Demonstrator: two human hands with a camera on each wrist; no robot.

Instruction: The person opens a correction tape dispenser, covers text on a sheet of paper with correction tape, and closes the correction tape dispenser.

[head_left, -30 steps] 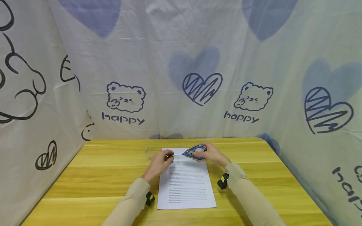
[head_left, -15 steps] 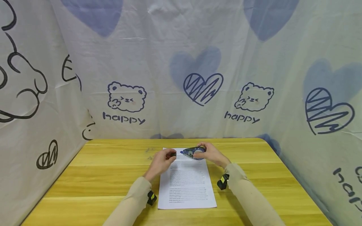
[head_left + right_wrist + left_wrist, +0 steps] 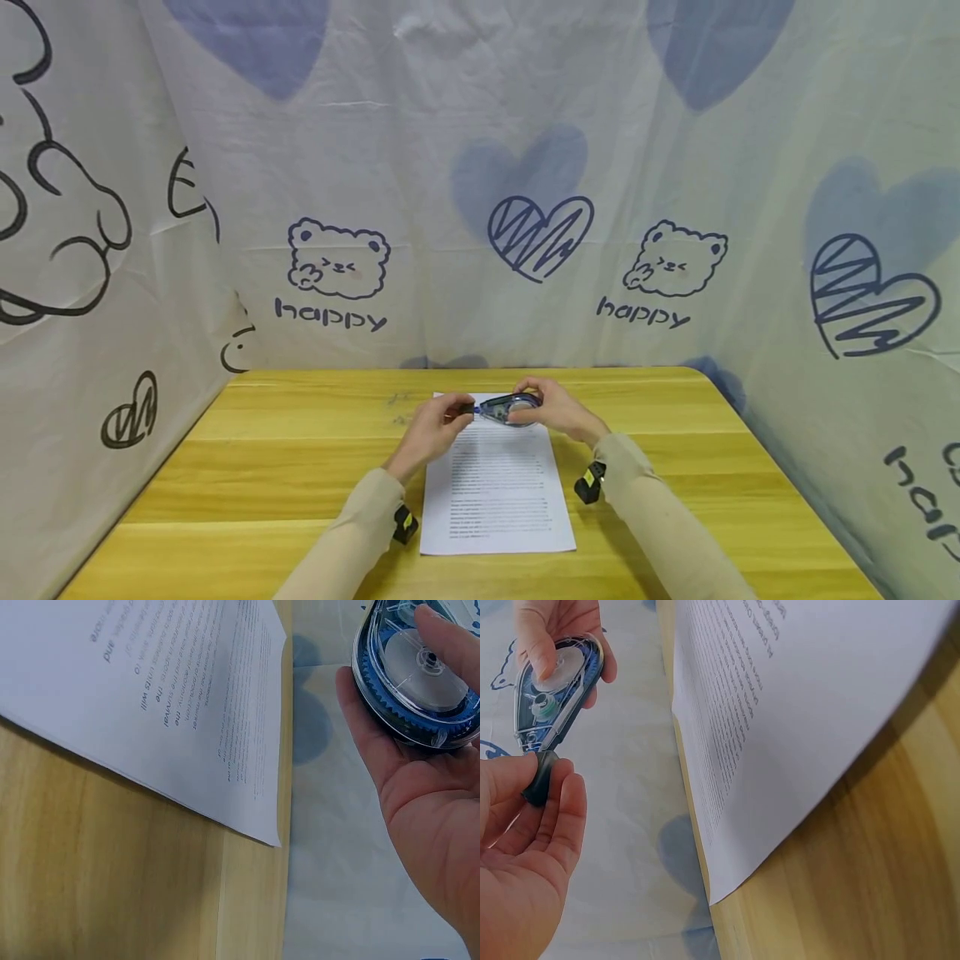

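Observation:
My right hand (image 3: pixel 558 408) grips a correction tape (image 3: pixel 512 409) with a clear and blue body, its tip pointing left over the top of a printed sheet (image 3: pixel 498 492). In the left wrist view the white spool and a small green gear show through the case of the correction tape (image 3: pixel 561 690). Between thumb and fingers, my left hand (image 3: pixel 435 429) pinches a small dark cap (image 3: pixel 540 780), which meets the tip of the tape. The right wrist view shows my right thumb lying across the round end of the correction tape (image 3: pixel 420 675).
The sheet lies flat on a yellow wood-grain table (image 3: pixel 300 467). Behind and at both sides hangs a pale curtain (image 3: pixel 465 317) with hearts and bear drawings. Black wrist cameras sit on both sleeves.
The correction tape has shifted slightly left and the left hand slightly right with the cap. A gap between tip and cap has closed.

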